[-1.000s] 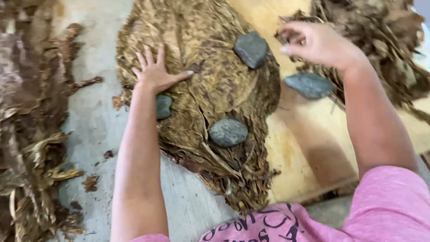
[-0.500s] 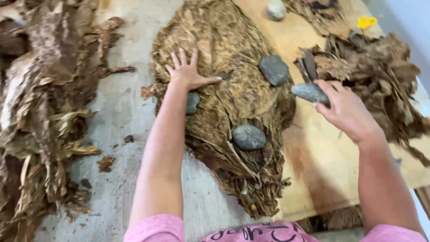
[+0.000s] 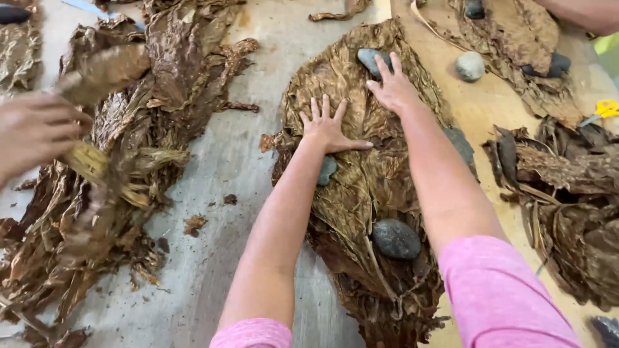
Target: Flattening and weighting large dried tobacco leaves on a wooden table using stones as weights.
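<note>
A long stack of flattened brown dried leaves (image 3: 361,187) lies in the middle of the view, its long axis running from the near edge away from the person and leaning a little to the right at the far end, where it narrows to a rounded tip. It rests half on a grey, worn tabletop (image 3: 225,167) and half on a pale wooden board (image 3: 496,109) that covers the right side. A loose heap of crumpled leaves (image 3: 116,167) fills the left of the table, a smaller bundle (image 3: 567,193) sits at the right edge of the board, and another flattened leaf stack (image 3: 509,38) lies at the far right. Both of the person's arms reach forward in pink sleeves. The left hand (image 3: 329,125) lies flat on the central stack, fingers spread, gripping nothing. The right hand (image 3: 393,87) also presses open-palmed on the stack, farther away, its fingertips touching a grey stone (image 3: 371,58). Four stones show on this stack: that one, a dark one (image 3: 396,238) near the person, a small one (image 3: 326,171) beside the left wrist, and one (image 3: 461,145) partly hidden by the right forearm. Three more stones lie about the far stack. Another person's blurred hand (image 3: 35,132) enters from the left, over the heap.
</note>
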